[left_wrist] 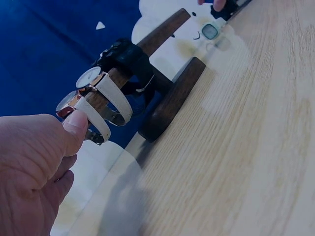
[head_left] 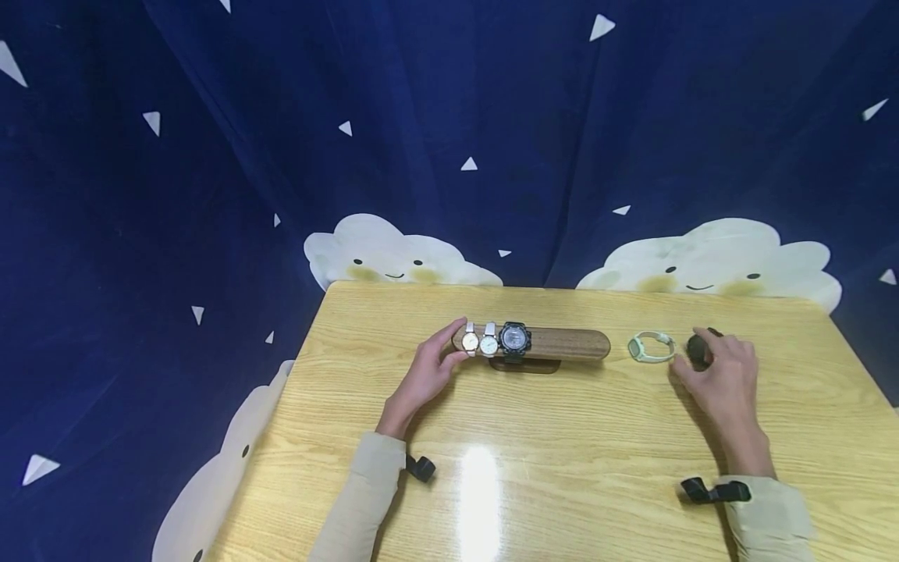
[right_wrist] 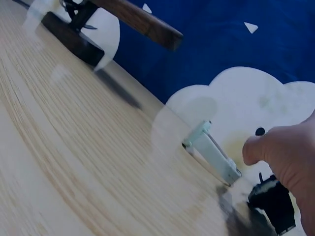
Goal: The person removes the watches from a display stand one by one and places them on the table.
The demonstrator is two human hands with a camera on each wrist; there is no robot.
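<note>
A dark wooden watch stand (head_left: 569,343) carries two white-strapped wristwatches and a chunky black wristwatch (head_left: 515,338) on its bar. At the bar's left end my left hand (head_left: 427,371) pinches the outermost white-strapped wristwatch (head_left: 470,342), its thumb against the strap. The second white-strapped wristwatch (left_wrist: 113,93) sits just beside it. My right hand (head_left: 726,378) reaches over a black wristwatch (right_wrist: 273,204) on the table, thumb and forefinger spread; the thumb stands apart from that watch, and the other fingertips are hidden. Left of this hand lies a mint-green wristwatch (head_left: 652,348) with its band looped.
Everything stands on a light wooden table (head_left: 576,453). Behind it hangs a dark blue curtain (head_left: 435,94) with white triangles and smiling clouds. The stand's foot (left_wrist: 172,101) juts out below its bar. Black camera straps (head_left: 716,491) circle both sleeves.
</note>
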